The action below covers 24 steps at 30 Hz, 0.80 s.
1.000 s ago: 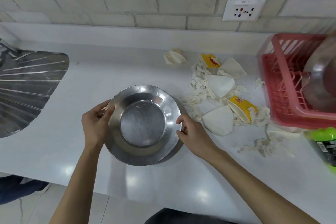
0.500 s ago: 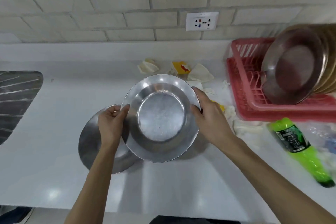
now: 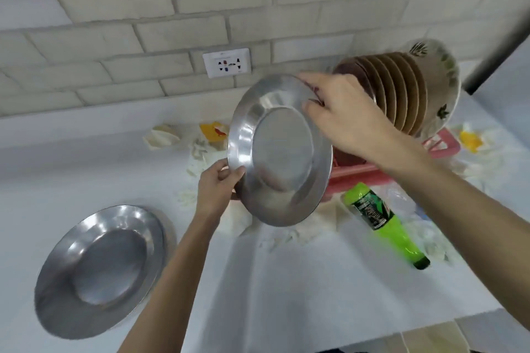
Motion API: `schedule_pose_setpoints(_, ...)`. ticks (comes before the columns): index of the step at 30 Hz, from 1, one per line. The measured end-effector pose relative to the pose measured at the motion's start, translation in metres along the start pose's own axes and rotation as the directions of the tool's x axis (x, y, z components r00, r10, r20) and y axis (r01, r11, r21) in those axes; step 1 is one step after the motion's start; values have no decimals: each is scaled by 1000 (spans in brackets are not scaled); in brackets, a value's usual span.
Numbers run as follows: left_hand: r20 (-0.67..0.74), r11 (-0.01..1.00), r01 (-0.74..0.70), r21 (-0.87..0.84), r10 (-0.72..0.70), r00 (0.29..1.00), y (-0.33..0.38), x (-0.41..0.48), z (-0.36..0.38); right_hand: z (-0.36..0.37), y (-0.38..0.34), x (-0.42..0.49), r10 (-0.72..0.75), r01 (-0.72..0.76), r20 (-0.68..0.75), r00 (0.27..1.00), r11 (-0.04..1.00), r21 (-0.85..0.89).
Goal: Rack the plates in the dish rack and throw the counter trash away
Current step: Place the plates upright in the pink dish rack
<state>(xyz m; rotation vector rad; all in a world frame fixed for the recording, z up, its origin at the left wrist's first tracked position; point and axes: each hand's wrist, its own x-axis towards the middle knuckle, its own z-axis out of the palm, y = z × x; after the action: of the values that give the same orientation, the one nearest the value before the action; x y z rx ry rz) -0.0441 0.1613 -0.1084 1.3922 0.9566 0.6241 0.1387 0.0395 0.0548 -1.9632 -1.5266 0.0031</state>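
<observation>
Now the left hand (image 3: 218, 190) and right hand (image 3: 344, 119) are gripping the steel plate (image 3: 282, 152) by its rim, tilted just in front of the dish rack (image 3: 364, 178), probably looking for a free slot next.

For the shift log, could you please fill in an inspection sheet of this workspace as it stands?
Surface: white counter, paper-strewn at the back.
Job's things: steel plate held tilted at red dish rack; racked plates upright; stacked steel plates lying flat.
Clutter: torn paper cups; green bottle on its side.
Hands: left hand grips plate's lower rim; right hand its upper rim.
Cables: nothing seen.
Surroundings: tiled wall, socket.
</observation>
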Motion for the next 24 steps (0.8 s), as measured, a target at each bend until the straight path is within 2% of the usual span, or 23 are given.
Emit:
schedule_pose_setpoints(5, 63, 994, -101, -31, 102, 993, 16, 9, 64, -62, 18, 22, 12, -15, -21, 1000, 984, -179)
schedule_pose_setpoints(9, 104, 954, -267, 140, 254, 962, 11, 10, 90, -85, 30, 36, 24, -61, -108, 994, 933, -355)
schedule_pose_setpoints(13, 313, 750, -480, 454, 370, 875, -7, 14, 104, -93, 32, 47, 10, -92, -153, 988, 835, -543)
schedule_pose_setpoints(15, 378, 704, -508, 497, 351, 857, -13, 13, 107, -89, 33, 51, 3, -88, -145, 989, 805, -586)
schedule_pose_setpoints(20, 395, 642, -569, 514, 413, 821, -19, 9, 112, -73, 47, 63, -41, -29, -94, 995, 762, -647)
schedule_pose_setpoints(24, 421, 633, -585, 507, 411, 809, -20, 11, 116, -65, 50, 68, -21, 2, -20, 1000, 738, -674)
